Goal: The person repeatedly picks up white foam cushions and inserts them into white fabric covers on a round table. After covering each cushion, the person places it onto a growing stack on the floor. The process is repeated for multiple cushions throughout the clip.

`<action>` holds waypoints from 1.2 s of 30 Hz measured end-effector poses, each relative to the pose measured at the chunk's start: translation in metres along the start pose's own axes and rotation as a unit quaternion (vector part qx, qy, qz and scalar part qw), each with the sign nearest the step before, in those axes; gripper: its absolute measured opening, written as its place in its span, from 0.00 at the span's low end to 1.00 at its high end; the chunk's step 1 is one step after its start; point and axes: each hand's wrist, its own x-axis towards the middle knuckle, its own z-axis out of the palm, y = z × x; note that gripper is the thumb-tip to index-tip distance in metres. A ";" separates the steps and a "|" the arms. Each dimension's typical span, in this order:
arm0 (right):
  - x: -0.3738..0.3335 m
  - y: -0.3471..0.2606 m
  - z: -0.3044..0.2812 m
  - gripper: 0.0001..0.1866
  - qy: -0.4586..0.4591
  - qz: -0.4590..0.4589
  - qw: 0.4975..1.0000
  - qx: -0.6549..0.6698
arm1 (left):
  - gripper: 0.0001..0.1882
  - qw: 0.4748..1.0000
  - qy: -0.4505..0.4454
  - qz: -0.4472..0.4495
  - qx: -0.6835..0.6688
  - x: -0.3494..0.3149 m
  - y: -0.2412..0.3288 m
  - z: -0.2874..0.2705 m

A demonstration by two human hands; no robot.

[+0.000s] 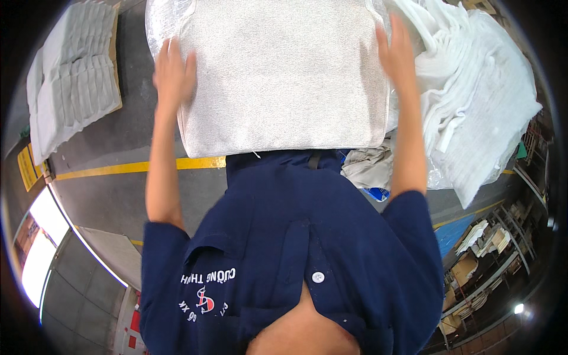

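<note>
A light beige, woven-fabric cushion [287, 83] with piped edges lies right in front of my body. Its far end runs out of the top of the picture, and a small white thread hangs at its near edge. My left hand [173, 74] rests along the cushion's left edge, fingers stretched out and thumb apart. At the opposite edge is my right hand [397, 56], its fingers also extended and slightly blurred. Neither hand grips anything. Clear plastic wrap [163, 23] shows beyond the left edge.
White foam sheets [473, 100] are heaped on the right. Beneath them sits a crumpled grey-beige cloth [370, 165]. A stack of white padded pieces [77, 77] stands at the left on the grey floor, near a yellow line [136, 168]. Shelving with boards [485, 260] is at lower right.
</note>
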 end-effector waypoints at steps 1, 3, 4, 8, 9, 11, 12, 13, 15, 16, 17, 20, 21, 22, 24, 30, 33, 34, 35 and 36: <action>-0.042 -0.032 -0.019 0.31 -0.040 0.045 0.998 -0.018 | 0.35 0.999 0.013 -0.044 -0.025 -0.053 -0.008 0.002; -0.133 -0.075 -0.038 0.32 -0.052 0.152 0.984 -0.071 | 0.33 0.982 -0.009 -0.128 -0.140 -0.130 0.005 0.005; -0.171 -0.102 -0.037 0.33 -0.080 0.232 0.958 -0.150 | 0.32 0.970 -0.013 -0.156 -0.187 -0.151 0.013 0.008; -0.193 -0.124 -0.016 0.37 -0.096 0.353 0.900 -0.235 | 0.27 0.906 0.050 -0.275 -0.318 -0.178 0.014 0.015; -0.186 -0.111 -0.021 0.38 -0.073 0.346 0.920 -0.168 | 0.24 0.897 0.017 -0.295 -0.328 -0.180 0.004 0.017; -0.182 -0.074 -0.028 0.37 -0.069 0.377 0.924 -0.011 | 0.23 0.891 0.044 -0.219 -0.396 -0.179 -0.011 0.018; -0.192 -0.031 -0.037 0.35 -0.101 0.418 0.896 0.111 | 0.24 0.825 -0.019 -0.255 -0.504 -0.176 -0.016 0.017; -0.204 -0.003 -0.042 0.34 -0.132 0.449 0.854 0.227 | 0.25 0.716 -0.048 -0.290 -0.633 -0.170 -0.021 0.016; -0.190 -0.024 -0.043 0.33 -0.074 0.433 0.849 0.293 | 0.27 0.581 -0.044 -0.355 -0.731 -0.189 -0.031 0.014; -0.189 -0.029 -0.041 0.33 -0.067 0.400 0.875 0.265 | 0.28 0.569 -0.034 -0.372 -0.733 -0.198 -0.032 0.020; -0.198 -0.033 -0.035 0.34 -0.057 0.371 0.897 0.233 | 0.28 0.556 -0.030 -0.390 -0.734 -0.204 -0.032 0.024; -0.223 -0.017 -0.022 0.34 -0.045 0.371 0.905 0.203 | 0.28 0.431 -0.019 -0.401 -0.808 -0.198 -0.013 0.039; -0.221 -0.015 -0.021 0.33 -0.048 0.381 0.899 0.211 | 0.26 0.418 -0.018 -0.370 -0.830 -0.199 -0.013 0.043; -0.222 -0.014 -0.022 0.33 -0.022 0.449 0.828 0.335 | 0.25 0.415 -0.018 -0.395 -0.819 -0.199 -0.018 0.046; -0.218 -0.011 -0.033 0.31 0.022 0.548 0.626 0.555 | 0.23 0.404 -0.014 -0.447 -0.798 -0.206 -0.027 0.056; -0.236 -0.015 -0.029 0.20 -0.006 0.503 0.692 0.518 | 0.16 0.489 0.030 -0.384 -0.783 -0.207 -0.040 0.070; -0.235 0.003 -0.033 0.14 -0.033 0.508 0.735 0.447 | 0.14 0.453 0.034 -0.405 -0.793 -0.191 -0.032 0.073; -0.231 0.008 -0.037 0.13 -0.059 0.470 0.797 0.374 | 0.13 0.471 0.004 -0.406 -0.783 -0.186 -0.036 0.068; -0.227 0.014 -0.045 0.12 -0.078 0.434 0.848 0.293 | 0.13 0.541 -0.068 -0.387 -0.744 -0.176 -0.040 0.059; -0.221 0.017 -0.054 0.12 -0.098 0.398 0.888 0.207 | 0.13 0.607 -0.137 -0.362 -0.694 -0.169 -0.046 0.049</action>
